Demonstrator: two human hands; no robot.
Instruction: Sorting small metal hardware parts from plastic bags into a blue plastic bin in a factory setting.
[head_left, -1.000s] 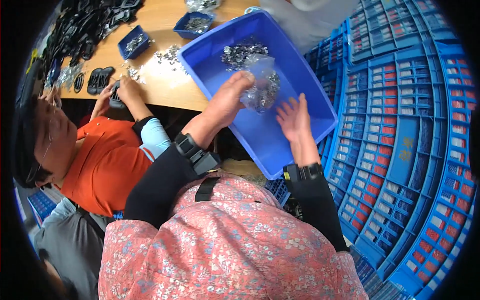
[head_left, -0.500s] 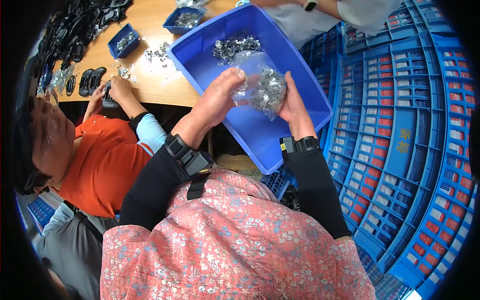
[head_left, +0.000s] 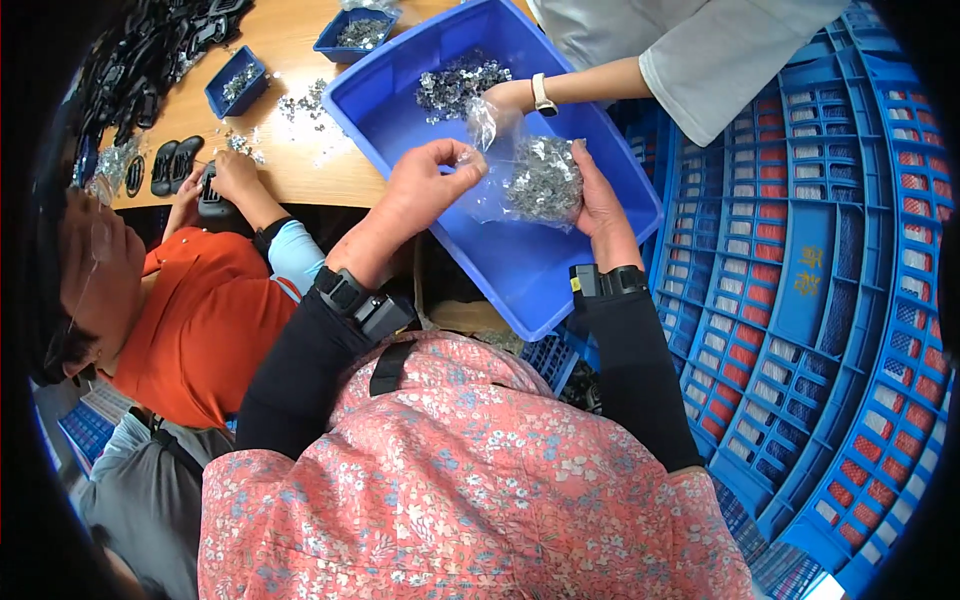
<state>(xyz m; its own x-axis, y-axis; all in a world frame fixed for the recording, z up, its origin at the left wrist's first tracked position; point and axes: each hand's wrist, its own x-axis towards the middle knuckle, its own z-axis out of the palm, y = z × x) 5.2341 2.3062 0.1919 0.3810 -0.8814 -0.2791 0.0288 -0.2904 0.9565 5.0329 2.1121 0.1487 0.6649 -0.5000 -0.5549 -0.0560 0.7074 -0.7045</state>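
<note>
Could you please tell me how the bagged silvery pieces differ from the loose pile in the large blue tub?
The clear plastic bag encloses its pieces; the loose pile lies uncovered. The clear plastic bag is held by the left hand and right hand; the loose pile rests inside the large blue tub. Both show small, shiny, silvery pieces.

We see a wooden table (head_left: pixel 345 182) at upper left, a bright glare (head_left: pixel 318 150) across it. Blue crates (head_left: pixel 800 235) line our right.
</note>
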